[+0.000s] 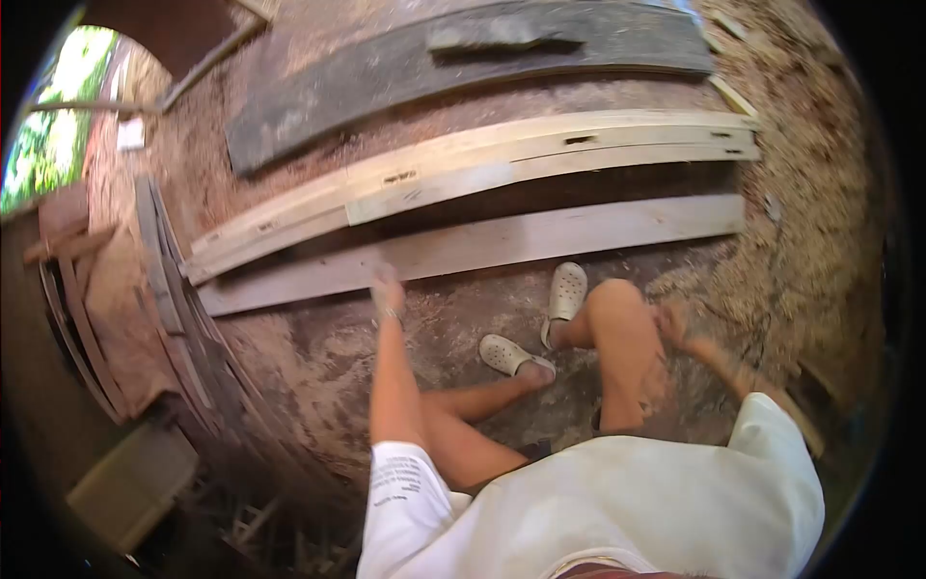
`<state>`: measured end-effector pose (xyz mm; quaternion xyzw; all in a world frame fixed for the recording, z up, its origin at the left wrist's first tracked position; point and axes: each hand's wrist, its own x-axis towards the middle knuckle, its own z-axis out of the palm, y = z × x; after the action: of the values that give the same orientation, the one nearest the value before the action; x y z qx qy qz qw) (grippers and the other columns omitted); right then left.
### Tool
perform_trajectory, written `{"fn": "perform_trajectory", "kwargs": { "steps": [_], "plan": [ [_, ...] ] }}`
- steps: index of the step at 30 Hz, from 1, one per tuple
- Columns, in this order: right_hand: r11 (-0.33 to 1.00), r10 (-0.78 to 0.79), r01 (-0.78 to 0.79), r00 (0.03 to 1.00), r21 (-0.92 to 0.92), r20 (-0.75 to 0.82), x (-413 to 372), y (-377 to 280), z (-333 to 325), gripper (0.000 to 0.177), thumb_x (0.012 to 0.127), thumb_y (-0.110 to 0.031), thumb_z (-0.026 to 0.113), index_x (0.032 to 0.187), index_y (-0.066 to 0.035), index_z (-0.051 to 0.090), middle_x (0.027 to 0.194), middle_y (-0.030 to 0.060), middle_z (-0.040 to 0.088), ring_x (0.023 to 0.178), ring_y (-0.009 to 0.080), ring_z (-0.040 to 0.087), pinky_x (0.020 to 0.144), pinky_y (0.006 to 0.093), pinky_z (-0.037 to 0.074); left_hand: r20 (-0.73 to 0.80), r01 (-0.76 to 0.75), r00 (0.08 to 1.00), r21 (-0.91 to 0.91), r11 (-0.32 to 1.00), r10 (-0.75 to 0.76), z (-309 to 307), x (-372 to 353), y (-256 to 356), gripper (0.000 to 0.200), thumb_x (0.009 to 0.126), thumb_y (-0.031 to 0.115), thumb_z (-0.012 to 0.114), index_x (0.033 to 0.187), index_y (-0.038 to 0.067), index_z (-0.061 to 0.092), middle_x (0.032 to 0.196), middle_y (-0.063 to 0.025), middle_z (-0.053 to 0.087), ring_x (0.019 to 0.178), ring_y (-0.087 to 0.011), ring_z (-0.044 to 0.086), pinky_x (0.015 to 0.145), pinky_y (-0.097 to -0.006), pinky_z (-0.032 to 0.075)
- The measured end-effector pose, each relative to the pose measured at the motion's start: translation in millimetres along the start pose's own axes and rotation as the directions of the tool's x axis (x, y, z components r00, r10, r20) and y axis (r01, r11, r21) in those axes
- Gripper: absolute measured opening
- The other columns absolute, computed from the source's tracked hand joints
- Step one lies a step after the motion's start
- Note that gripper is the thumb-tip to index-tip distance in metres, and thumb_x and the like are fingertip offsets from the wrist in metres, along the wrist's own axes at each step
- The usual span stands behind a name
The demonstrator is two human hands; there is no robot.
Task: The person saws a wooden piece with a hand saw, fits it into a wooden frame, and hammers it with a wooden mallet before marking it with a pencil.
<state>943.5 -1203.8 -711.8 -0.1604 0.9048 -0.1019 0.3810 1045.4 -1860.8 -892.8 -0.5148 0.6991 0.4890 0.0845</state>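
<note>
My left hand (388, 292) reaches forward to the near edge of a pale plank (463, 249) on the ground; its fingers are smeared by motion. Just beyond that plank, two light wooden beams (482, 145) lie side by side with slots cut into them. My right hand (671, 324) is low beside my right knee (617, 309), blurred and partly covered by the leg. Whether it holds anything, I cannot tell.
A wide grey board (367, 96) with a short wood offcut (502, 39) on it lies at the back. Stacked boards (174, 280) run along the left. Wood shavings (810, 174) cover the ground at right. My clogs (567, 291) stand near the plank.
</note>
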Motion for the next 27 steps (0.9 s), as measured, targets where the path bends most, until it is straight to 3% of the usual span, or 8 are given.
{"fn": "perform_trajectory", "kwargs": {
  "steps": [1, 2, 4, 7, 14, 17, 23, 27],
  "plan": [
    [0.876, 0.299, -0.351, 0.933, 0.330, 0.199, -78, -5, 9, 0.036, 0.105, -0.031, 0.052, 0.105, 0.000, 0.071, 0.093, 0.0202, 0.070, 0.086, 0.0282, 0.068, 0.078, 0.0456, 0.054, 0.217, -0.136, 0.970, 0.117, 0.984, 0.108, -7, -92, 66, 0.070, 0.102, 0.051, 0.057, 0.140, -0.008, 0.052, 0.125, -0.0277, 0.066, 0.113, -0.0342, 0.066, 0.097, -0.0442, 0.051],
    [0.759, 0.189, -0.259, 0.966, 0.597, 0.179, -158, 14, 35, 0.050, 0.109, -0.042, 0.044, 0.112, 0.001, 0.071, 0.098, 0.0162, 0.072, 0.085, 0.0221, 0.067, 0.079, 0.0387, 0.053, 0.317, -0.189, 0.940, 0.180, 0.965, 0.125, -5, -141, 58, 0.066, 0.101, 0.047, 0.059, 0.140, -0.005, 0.053, 0.131, -0.0272, 0.065, 0.124, -0.0356, 0.062, 0.103, -0.0457, 0.048],
    [0.302, 0.499, -0.341, 0.852, 0.890, 0.157, -282, -79, -23, 0.055, 0.110, -0.046, 0.041, 0.123, 0.001, 0.067, 0.109, 0.0133, 0.072, 0.095, 0.0243, 0.066, 0.090, 0.0373, 0.051, 0.615, -0.440, 0.781, 0.420, 0.794, 0.107, -24, -252, 101, 0.060, 0.098, 0.037, 0.066, 0.143, -0.001, 0.054, 0.134, -0.0244, 0.065, 0.126, -0.0353, 0.062, 0.106, -0.0454, 0.049],
    [0.477, 0.440, -0.385, 0.883, 0.790, 0.164, -401, -144, -15, 0.064, 0.108, -0.049, 0.043, 0.151, -0.001, 0.046, 0.148, 0.0207, 0.055, 0.140, 0.0330, 0.049, 0.117, 0.0442, 0.035, 0.677, -0.483, 0.735, 0.503, 0.717, 0.020, -40, -389, 177, 0.045, 0.096, 0.034, 0.070, 0.125, -0.002, 0.069, 0.121, -0.0200, 0.073, 0.117, -0.0313, 0.068, 0.103, -0.0421, 0.051],
    [0.517, 0.353, -0.454, 0.885, 0.725, 0.303, -417, -222, -99, 0.056, 0.102, -0.042, 0.057, 0.142, -0.004, 0.057, 0.137, 0.0224, 0.064, 0.127, 0.0363, 0.060, 0.107, 0.0455, 0.046, 0.919, -0.335, 0.392, 0.174, 0.926, -0.031, -1, -499, 290, 0.040, 0.103, 0.031, 0.062, 0.132, 0.003, 0.066, 0.120, -0.0117, 0.073, 0.106, -0.0206, 0.071, 0.088, -0.0325, 0.054],
    [0.520, 0.419, -0.391, 0.892, 0.759, 0.171, -428, -222, -101, 0.049, 0.099, -0.040, 0.062, 0.132, -0.005, 0.065, 0.126, 0.0228, 0.069, 0.116, 0.0375, 0.067, 0.099, 0.0461, 0.051, 0.945, -0.573, 0.284, 0.032, 0.819, 0.161, -1, -477, 340, 0.039, 0.104, 0.029, 0.062, 0.132, 0.002, 0.066, 0.111, -0.0061, 0.073, 0.096, -0.0160, 0.073, 0.078, -0.0277, 0.054],
    [0.512, 0.654, -0.350, 0.751, 0.784, -0.092, -431, -194, -65, 0.036, 0.093, -0.032, 0.071, 0.115, -0.004, 0.074, 0.114, 0.0248, 0.072, 0.100, 0.0357, 0.072, 0.087, 0.0436, 0.054, 0.686, -0.309, 0.722, 0.200, 0.930, 0.092, -76, -378, 390, 0.034, 0.099, 0.026, 0.067, 0.124, 0.002, 0.066, 0.106, -0.0124, 0.071, 0.087, -0.0184, 0.071, 0.061, -0.0264, 0.052],
    [0.194, 0.739, -0.191, 0.674, 0.962, -0.015, -455, -152, -66, 0.033, 0.093, -0.032, 0.073, 0.107, -0.003, 0.077, 0.100, 0.0193, 0.076, 0.092, 0.0259, 0.072, 0.082, 0.0407, 0.053, 0.517, -0.118, 0.856, 0.231, 0.966, -0.019, -141, -356, 390, 0.036, 0.100, 0.030, 0.063, 0.131, 0.011, 0.058, 0.116, -0.0084, 0.069, 0.093, -0.0235, 0.072, 0.062, -0.0351, 0.052]
  ]
}}
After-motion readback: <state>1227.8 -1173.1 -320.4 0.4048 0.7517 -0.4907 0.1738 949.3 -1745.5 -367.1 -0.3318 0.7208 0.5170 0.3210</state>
